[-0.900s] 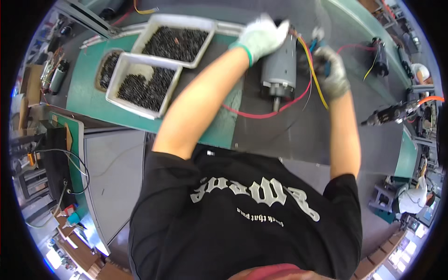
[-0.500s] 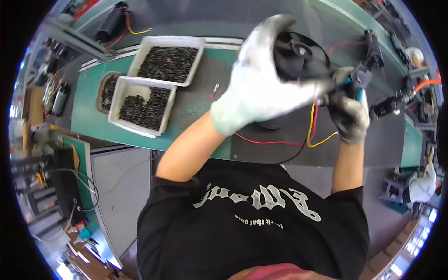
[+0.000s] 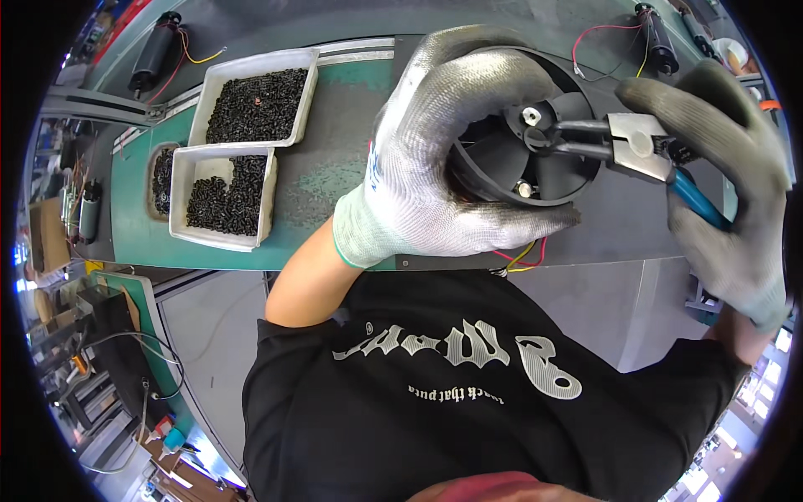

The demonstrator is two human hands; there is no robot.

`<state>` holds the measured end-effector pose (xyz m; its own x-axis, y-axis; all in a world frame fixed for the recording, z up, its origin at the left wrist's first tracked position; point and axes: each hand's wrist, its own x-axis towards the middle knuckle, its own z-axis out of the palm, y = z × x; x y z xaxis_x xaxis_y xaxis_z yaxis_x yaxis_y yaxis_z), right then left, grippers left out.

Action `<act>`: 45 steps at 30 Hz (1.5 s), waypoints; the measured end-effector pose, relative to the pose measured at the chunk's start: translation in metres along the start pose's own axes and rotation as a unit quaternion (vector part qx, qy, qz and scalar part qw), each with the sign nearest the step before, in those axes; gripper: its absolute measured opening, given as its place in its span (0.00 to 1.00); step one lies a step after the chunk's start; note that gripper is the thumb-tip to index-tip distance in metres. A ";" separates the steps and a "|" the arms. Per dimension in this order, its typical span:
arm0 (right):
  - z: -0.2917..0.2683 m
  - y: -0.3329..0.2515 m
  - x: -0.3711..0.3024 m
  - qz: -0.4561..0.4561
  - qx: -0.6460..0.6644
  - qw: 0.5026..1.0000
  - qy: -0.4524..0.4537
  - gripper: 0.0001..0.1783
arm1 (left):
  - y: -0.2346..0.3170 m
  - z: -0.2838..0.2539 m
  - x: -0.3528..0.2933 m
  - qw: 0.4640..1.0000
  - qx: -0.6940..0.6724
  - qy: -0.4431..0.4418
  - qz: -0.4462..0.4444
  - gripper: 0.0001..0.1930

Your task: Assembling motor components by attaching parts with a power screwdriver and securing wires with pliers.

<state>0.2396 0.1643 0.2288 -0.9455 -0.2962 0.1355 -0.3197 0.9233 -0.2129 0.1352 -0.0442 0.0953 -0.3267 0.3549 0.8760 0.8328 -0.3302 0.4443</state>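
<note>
Your left hand (image 3: pixel 418 167) wraps the round black fan housing (image 3: pixel 559 177), raised over the bench (image 3: pixel 339 159); your right (image 3: pixel 740 201) grips blue-handled circlip pliers (image 3: pixel 637 144), tips at its hub (image 3: pixel 544 115). Beyond sit white bins (image 3: pixel 269 191) of small black parts (image 3: pixel 226 197), then two black motors (image 3: pixel 155 57).

The pliers (image 3: pixel 636 144) are silver and blue, the round housing (image 3: pixel 570 113) black, the gloves (image 3: pixel 435 180) white and grey.

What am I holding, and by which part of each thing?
Your left grip has the black round housing around its outer rim; your right grip has the pliers by the blue handle.
</note>
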 end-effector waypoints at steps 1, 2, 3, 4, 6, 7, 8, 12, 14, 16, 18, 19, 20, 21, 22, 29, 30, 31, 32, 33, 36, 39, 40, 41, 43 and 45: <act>-0.001 0.001 0.000 -0.004 -0.008 1.000 0.001 0.30 | 0.002 0.002 -0.002 0.999 -0.029 0.020 -0.019 0.40; -0.001 0.002 0.001 -0.008 -0.016 1.000 0.003 0.30 | 0.002 0.003 -0.002 0.997 -0.058 0.041 -0.037 0.37; -0.002 0.003 0.002 -0.013 -0.025 1.000 0.004 0.30 | 0.002 0.001 -0.001 0.997 -0.058 0.041 -0.038 0.37; -0.003 0.005 0.003 -0.018 -0.033 0.999 0.005 0.30 | 0.002 -0.003 0.001 0.998 -0.043 0.005 -0.034 0.39; -0.004 0.008 0.005 -0.028 -0.049 0.998 0.008 0.29 | 0.001 -0.009 0.005 0.997 -0.015 -0.069 -0.028 0.42; -0.004 0.010 0.006 -0.033 -0.056 0.998 0.009 0.29 | 0.000 -0.007 0.005 0.997 -0.014 -0.069 -0.030 0.42; -0.003 0.012 0.008 -0.040 -0.062 0.997 0.010 0.29 | -0.001 -0.004 0.004 0.999 -0.014 -0.043 -0.016 0.40; 0.005 0.020 0.015 -0.071 -0.078 0.994 0.018 0.28 | 0.006 0.003 0.000 0.998 0.040 0.036 0.024 0.32; 0.005 0.024 0.011 -0.068 -0.094 0.993 0.022 0.28 | 0.008 0.003 0.003 1.000 0.011 0.009 0.020 0.33; 0.005 0.027 0.007 -0.066 -0.110 0.991 0.025 0.28 | 0.010 0.000 0.004 1.000 -0.018 -0.015 0.013 0.33; 0.023 0.039 -0.002 -0.033 -0.113 0.988 0.096 0.26 | 0.009 -0.002 0.008 0.998 -0.052 -0.039 0.011 0.33; 0.058 0.063 0.000 -0.035 -0.074 0.981 0.178 0.26 | 0.012 -0.010 0.003 0.998 -0.032 -0.047 -0.005 0.33; 0.081 0.083 -0.011 -0.003 -0.060 0.964 0.257 0.25 | 0.000 -0.017 0.007 0.995 -0.031 -0.086 0.047 0.34; 0.103 0.100 -0.019 0.091 -0.107 0.955 0.260 0.25 | -0.004 -0.014 0.009 0.994 -0.041 -0.088 0.049 0.34; 0.125 0.110 -0.030 0.181 -0.147 0.938 0.256 0.25 | -0.005 -0.012 0.011 0.994 -0.053 -0.091 0.037 0.35; 0.202 -0.008 -0.057 0.288 0.245 0.884 0.274 0.42 | -0.002 -0.011 0.012 0.992 -0.084 -0.092 -0.031 0.47; 0.212 -0.016 -0.054 0.275 0.229 0.890 0.284 0.42 | -0.004 -0.004 0.017 0.991 -0.118 -0.057 -0.032 0.48; 0.226 -0.019 -0.051 0.318 0.207 0.909 0.173 0.39 | -0.009 0.007 0.016 0.988 -0.151 -0.023 -0.031 0.49; 0.249 -0.020 -0.044 0.349 0.188 0.916 0.060 0.36 | -0.015 0.029 0.009 0.990 -0.119 0.072 0.008 0.42; 0.262 -0.019 -0.036 0.387 0.161 0.907 -0.051 0.34 | -0.007 0.033 0.016 0.998 -0.006 0.026 -0.061 0.42; 0.198 -0.018 0.018 0.120 0.758 0.589 0.254 0.24 | 0.030 0.015 0.001 0.972 0.154 -0.104 -0.144 0.34; 0.199 0.071 0.052 0.283 0.514 0.774 0.240 0.28 | 0.068 -0.044 -0.035 0.988 0.057 -0.127 -0.067 0.20; 0.183 0.099 0.078 0.248 0.432 0.847 0.187 0.31 | 0.084 -0.069 -0.048 0.986 0.075 -0.130 -0.072 0.17; 0.160 0.123 0.103 0.399 0.452 0.786 0.136 0.32 | 0.099 -0.094 -0.059 0.984 0.094 -0.132 -0.081 0.15; 0.158 0.192 0.152 0.376 0.458 0.776 0.216 0.33 | 0.119 -0.135 -0.072 0.973 0.187 -0.098 -0.091 0.11; 0.168 0.319 0.183 0.360 0.449 0.816 0.053 0.40 | 0.125 -0.174 -0.081 0.964 0.243 -0.040 -0.102 0.07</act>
<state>-0.0455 0.3633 0.0236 -0.9125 0.3115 -0.2652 0.3552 0.2818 -0.8913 0.1885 -0.2664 0.1125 -0.4860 0.4414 0.7543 0.8725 0.1955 0.4477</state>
